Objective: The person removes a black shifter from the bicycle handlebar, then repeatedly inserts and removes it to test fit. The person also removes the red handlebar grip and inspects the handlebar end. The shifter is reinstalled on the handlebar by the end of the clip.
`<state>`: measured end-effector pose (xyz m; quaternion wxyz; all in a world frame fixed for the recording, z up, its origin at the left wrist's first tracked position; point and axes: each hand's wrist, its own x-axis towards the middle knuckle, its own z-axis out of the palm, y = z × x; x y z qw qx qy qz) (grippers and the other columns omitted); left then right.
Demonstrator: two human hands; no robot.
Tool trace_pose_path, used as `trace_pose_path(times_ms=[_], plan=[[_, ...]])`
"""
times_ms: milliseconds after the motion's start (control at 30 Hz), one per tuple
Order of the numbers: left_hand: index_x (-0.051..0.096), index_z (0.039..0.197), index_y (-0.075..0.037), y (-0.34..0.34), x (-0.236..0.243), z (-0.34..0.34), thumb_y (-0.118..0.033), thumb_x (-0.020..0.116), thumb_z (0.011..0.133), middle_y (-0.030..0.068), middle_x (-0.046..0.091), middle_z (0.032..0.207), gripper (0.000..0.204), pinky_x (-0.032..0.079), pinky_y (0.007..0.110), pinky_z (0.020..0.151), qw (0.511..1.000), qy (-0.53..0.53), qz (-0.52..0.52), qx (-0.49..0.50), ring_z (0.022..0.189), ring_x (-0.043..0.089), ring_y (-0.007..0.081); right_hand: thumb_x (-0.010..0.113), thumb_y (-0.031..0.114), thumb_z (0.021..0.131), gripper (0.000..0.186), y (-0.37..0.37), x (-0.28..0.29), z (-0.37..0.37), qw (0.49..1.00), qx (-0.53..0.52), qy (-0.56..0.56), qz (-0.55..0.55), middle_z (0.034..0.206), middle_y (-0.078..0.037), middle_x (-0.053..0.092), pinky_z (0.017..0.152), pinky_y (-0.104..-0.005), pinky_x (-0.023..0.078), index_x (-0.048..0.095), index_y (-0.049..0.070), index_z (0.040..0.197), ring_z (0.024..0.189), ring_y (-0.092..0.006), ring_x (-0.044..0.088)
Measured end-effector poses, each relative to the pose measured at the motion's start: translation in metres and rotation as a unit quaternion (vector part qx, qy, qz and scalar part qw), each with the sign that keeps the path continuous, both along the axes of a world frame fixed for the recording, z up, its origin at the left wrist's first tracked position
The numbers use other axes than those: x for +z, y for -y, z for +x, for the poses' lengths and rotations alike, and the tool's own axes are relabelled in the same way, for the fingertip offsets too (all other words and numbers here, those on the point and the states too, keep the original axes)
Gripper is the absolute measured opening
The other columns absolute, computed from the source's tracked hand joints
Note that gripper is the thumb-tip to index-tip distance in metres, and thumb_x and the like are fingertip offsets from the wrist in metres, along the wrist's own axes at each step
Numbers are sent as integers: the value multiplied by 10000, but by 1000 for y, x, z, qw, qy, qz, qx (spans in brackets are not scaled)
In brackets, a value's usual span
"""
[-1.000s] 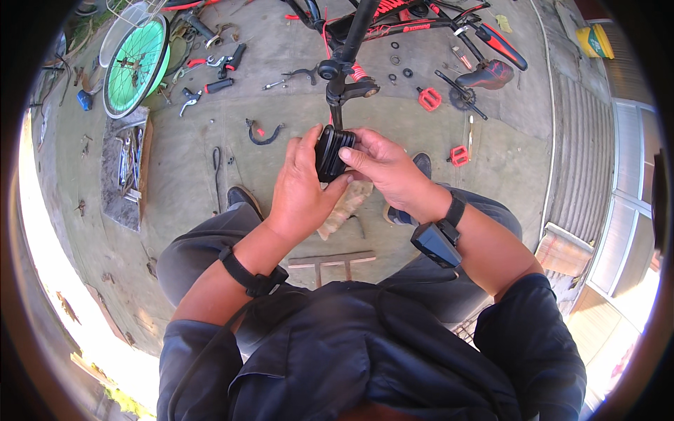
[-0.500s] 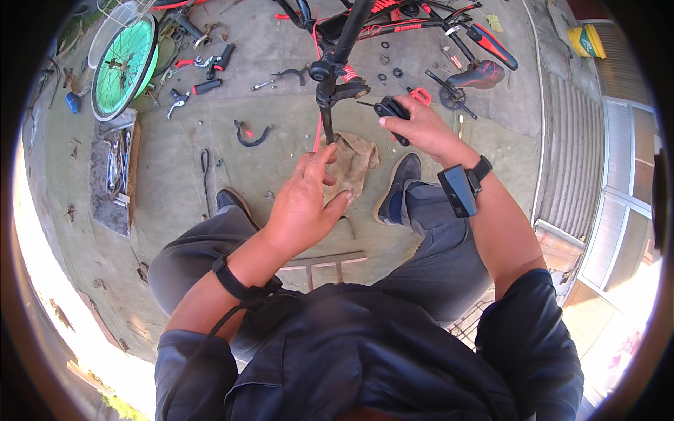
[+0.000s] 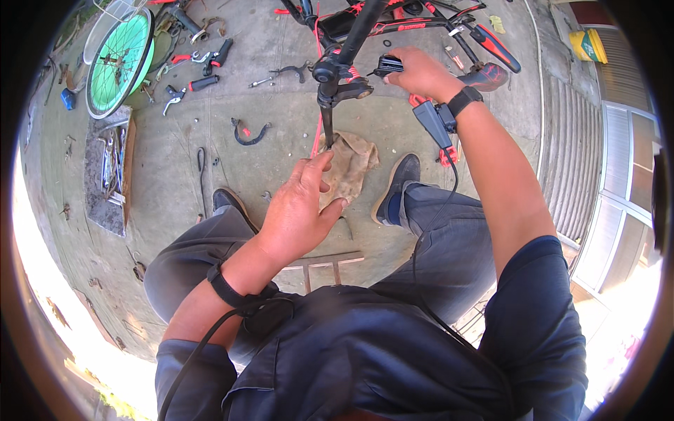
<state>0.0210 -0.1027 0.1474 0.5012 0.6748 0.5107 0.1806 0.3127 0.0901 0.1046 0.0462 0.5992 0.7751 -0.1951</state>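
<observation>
Rough concrete floor (image 3: 175, 175); right hand (image 3: 421, 74) grips small black part (image 3: 388, 65).

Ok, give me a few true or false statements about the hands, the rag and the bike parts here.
1. The right hand holds a small black part. True.
2. The left hand grips the green wheel. False: the wheel lies far off on the ground; the hand is by the rag.
3. The rag is draped over the wheel. False: it lies under the black post.
4. Tools lie on the ground. True.
</observation>
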Motion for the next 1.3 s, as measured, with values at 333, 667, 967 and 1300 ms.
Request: trace_pose_path(times_ms=[333,667,967,1300], plan=[[374,1459,-85,-7,1,-5,-64,758,817,138,568,1285,749,543,352,717,1000,5,-6,9,991,654,241,750,340,824,515,-19,10,-18,995,-2,72,-73,1178,-212,644,952,-432,484,650,56,1242,1124,-384,605],[369,1453,-85,-9,0,-10,-59,767,806,139,574,1272,760,538,350,703,1000,10,6,14,985,658,241,687,425,833,463,-28,9,-27,992,-15,81,-97,1087,-173,712,896,-448,515,707,52,1106,1051,-355,665],[374,1449,-85,-9,0,-10,-63,770,804,137,575,1270,757,537,351,700,1000,12,4,16,983,656,240,692,439,855,481,-33,10,-47,988,-27,119,-93,989,-220,700,833,-461,507,698,-1,1049,961,-394,666],[387,1438,-75,-10,0,-11,-71,757,817,136,578,1236,723,545,356,696,1000,5,0,9,979,661,244,715,394,833,439,-27,19,-17,997,26,37,-64,979,-181,701,808,-445,516,697,21,1063,944,-358,663]])
